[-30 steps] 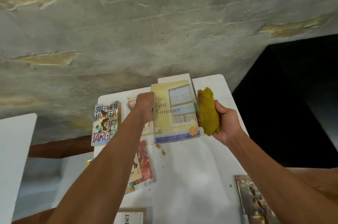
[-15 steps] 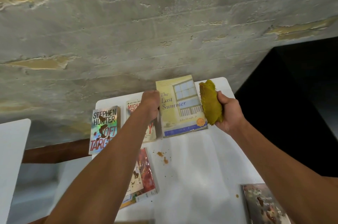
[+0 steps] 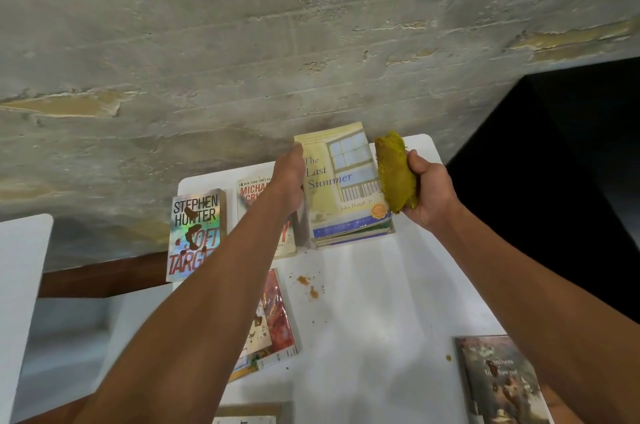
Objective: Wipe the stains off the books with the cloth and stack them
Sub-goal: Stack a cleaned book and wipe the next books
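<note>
The cream book "The Last Summer" (image 3: 341, 181) lies on top of a small stack at the far side of the white table (image 3: 374, 302). My left hand (image 3: 290, 181) grips its left edge. My right hand (image 3: 429, 195) grips a bunched yellow-green cloth (image 3: 394, 174) right beside the book's right edge. A stained "Soft Target" book (image 3: 195, 233) lies at the far left, and a Michael Crichton book (image 3: 254, 191) sits partly under my left arm. A red-covered book (image 3: 273, 319) lies below my left forearm. A dark stained book (image 3: 502, 382) is at the near right.
Orange-brown crumbs (image 3: 308, 285) lie on the table in front of the stack. A rough concrete wall (image 3: 311, 42) rises just behind the table. Another white surface (image 3: 20, 285) stands at the left. One more book (image 3: 249, 416) shows at the bottom edge.
My left hand has carried "The Last Summer" away from me and set it on the stack at the table's far edge. My right hand with the cloth followed alongside.
</note>
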Action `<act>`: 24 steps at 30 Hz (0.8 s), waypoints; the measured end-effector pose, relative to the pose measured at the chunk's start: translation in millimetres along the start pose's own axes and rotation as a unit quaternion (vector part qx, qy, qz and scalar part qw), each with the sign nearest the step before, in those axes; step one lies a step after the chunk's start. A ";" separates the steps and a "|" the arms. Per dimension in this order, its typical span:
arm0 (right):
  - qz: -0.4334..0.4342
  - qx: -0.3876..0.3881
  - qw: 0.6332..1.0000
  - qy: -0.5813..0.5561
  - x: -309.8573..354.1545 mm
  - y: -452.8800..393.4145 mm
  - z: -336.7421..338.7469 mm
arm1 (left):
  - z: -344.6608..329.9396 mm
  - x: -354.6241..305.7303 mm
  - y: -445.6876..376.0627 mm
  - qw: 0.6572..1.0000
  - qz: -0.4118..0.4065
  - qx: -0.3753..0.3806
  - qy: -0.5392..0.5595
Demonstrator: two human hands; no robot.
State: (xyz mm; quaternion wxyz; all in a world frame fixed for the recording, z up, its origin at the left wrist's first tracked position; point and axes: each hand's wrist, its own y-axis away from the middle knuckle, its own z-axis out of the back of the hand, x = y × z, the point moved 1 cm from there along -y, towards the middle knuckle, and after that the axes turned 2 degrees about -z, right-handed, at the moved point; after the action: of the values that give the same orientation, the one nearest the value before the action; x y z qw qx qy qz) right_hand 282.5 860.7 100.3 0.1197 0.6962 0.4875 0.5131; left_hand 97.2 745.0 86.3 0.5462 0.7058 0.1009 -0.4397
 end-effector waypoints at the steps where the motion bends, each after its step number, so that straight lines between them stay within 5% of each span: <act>1: 0.001 -0.004 1.000 0.003 0.5 -0.1 0.5 | -0.9 -0.5 0.1 1.000 0.001 0.000 0.001; 24: 0.026 0.025 0.999 0.016 -8.9 -0.3 6.5 | -9.4 6.4 11.1 0.999 -0.008 0.020 0.033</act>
State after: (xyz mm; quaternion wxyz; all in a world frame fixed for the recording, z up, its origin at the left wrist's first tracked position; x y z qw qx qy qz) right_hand 287.7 855.8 91.9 0.0814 0.7033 0.4837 0.5145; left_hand 112.7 746.6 89.3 0.5251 0.7300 0.1157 -0.4219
